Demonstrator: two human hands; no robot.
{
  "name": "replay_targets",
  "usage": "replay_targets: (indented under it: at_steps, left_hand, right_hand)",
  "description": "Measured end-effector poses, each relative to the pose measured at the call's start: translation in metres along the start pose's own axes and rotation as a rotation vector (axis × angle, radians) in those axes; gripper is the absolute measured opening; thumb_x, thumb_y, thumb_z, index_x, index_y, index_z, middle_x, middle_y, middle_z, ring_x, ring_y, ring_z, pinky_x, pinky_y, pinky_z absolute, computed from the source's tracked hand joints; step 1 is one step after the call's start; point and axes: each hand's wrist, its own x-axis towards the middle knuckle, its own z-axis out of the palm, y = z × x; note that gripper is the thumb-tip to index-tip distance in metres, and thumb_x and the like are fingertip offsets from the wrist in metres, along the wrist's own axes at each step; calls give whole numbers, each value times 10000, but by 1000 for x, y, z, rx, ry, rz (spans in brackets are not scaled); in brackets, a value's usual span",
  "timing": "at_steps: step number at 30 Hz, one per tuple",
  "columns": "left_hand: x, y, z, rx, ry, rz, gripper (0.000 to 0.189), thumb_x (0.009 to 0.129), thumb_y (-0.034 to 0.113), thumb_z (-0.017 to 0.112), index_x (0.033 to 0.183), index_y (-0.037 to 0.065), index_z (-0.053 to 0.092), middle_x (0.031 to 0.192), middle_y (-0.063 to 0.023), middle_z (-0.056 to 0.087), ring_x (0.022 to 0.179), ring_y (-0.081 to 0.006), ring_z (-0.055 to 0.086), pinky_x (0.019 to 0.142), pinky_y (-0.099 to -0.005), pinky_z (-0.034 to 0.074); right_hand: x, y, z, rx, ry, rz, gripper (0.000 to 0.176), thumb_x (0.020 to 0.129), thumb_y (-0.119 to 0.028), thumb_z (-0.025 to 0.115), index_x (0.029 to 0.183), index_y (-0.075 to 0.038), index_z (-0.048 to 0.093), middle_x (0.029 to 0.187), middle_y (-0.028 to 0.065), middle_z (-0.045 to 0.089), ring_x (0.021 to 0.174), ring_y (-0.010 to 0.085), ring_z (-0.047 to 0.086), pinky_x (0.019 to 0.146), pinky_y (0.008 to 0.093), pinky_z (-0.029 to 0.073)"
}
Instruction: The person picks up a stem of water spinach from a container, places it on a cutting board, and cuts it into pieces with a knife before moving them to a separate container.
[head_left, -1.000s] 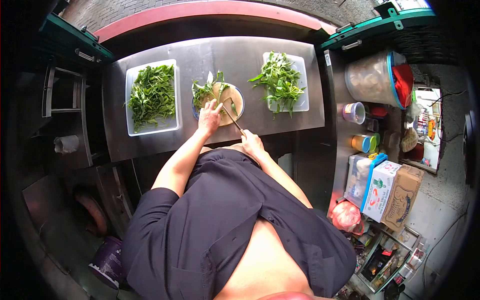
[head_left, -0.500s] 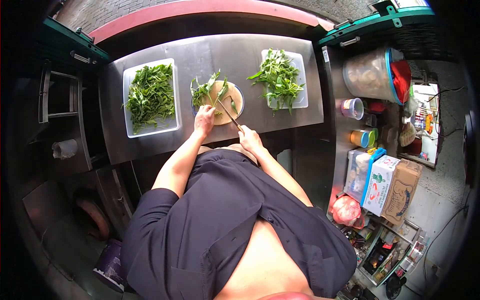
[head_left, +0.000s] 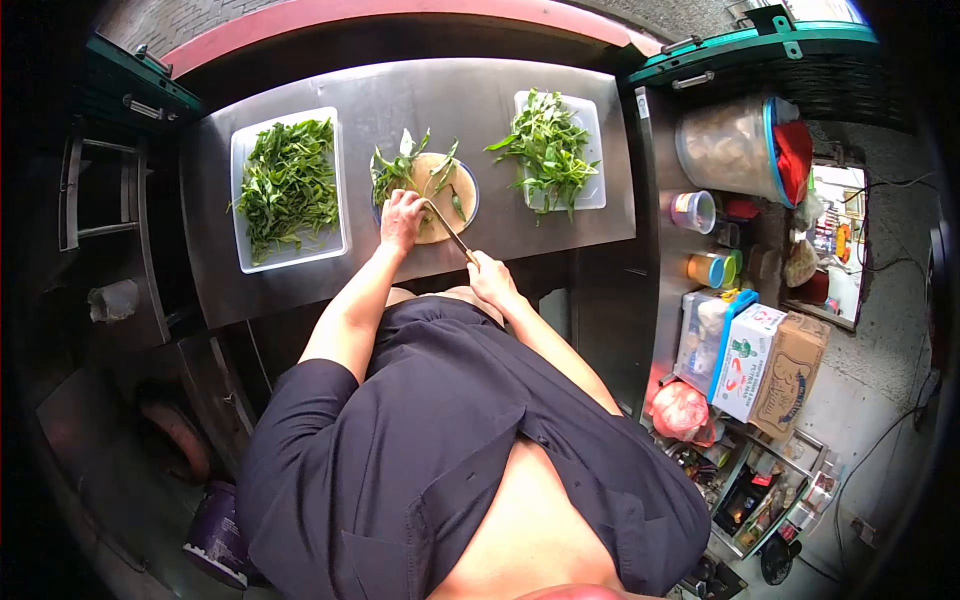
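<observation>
My right hand [head_left: 492, 279] grips the handle of a knife [head_left: 452, 232], its blade slanting up and left over a round cutting board [head_left: 462, 215]. The blade's tip end lies close to the fingers of my left hand [head_left: 402, 217]. That hand is closed on a bunch of leafy greens [head_left: 392, 174] at the board's left side. A few loose leaves [head_left: 457, 203] lie on the board. To the left stands a white tray of leafy greens [head_left: 290, 185]. Another white tray [head_left: 590, 190] on the right holds longer leafy stems [head_left: 550, 150].
The trays and board rest on a metal table [head_left: 400, 90]. Along the right side are a large tub [head_left: 725, 148], plastic cups [head_left: 692, 212], a blue-edged container [head_left: 705, 340], cardboard boxes [head_left: 785, 375] and a pink bag [head_left: 680, 410]. A purple bucket [head_left: 218, 530] sits low at left.
My left hand has shifted up along the greens, its fingers now nearer the knife blade. The whole view has moved slightly, so the table appears a little further left and up.
</observation>
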Motion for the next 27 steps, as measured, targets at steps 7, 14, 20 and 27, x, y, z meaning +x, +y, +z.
replay_targets:
  at_steps: [7, 14, 20, 27]
  left_hand:
    - [-8, -4, 3, 33, 28, -88, 300, 803, 214, 799, 1098, 165, 771, 1231, -28, 630, 1195, -274, 545, 986, -435, 463]
    - [-3, -11, -5, 64, -39, -11, 322, 794, 238, 810, 1109, 177, 782, 1243, -2, 634, 1209, -252, 550, 974, -428, 476]
    - [4, -17, -7, 43, -123, -16, 361, 762, 278, 841, 1112, 205, 791, 1252, 15, 618, 1219, -234, 538, 969, -425, 471]
    - [10, -11, -21, 16, -166, -18, 403, 703, 275, 888, 1091, 197, 810, 1237, 9, 625, 1209, -233, 543, 985, -411, 469]
  right_hand:
    - [4, -3, 8, 66, -64, -13, 274, 1002, -299, 569, 1136, -68, 626, 1005, 294, 702, 995, 481, 684, 853, 553, 545]
    - [-4, -21, -5, -72, -72, 39, 258, 1009, -271, 546, 1138, -63, 626, 1020, 284, 710, 1006, 480, 686, 863, 563, 540]
    - [-8, -20, -10, -136, -86, 19, 267, 1016, -267, 528, 1143, -55, 627, 1014, 290, 718, 997, 481, 697, 878, 566, 550]
    - [-7, -20, -5, -168, -57, -33, 256, 1010, -247, 549, 1115, -24, 617, 957, 304, 716, 966, 488, 705, 857, 568, 563]
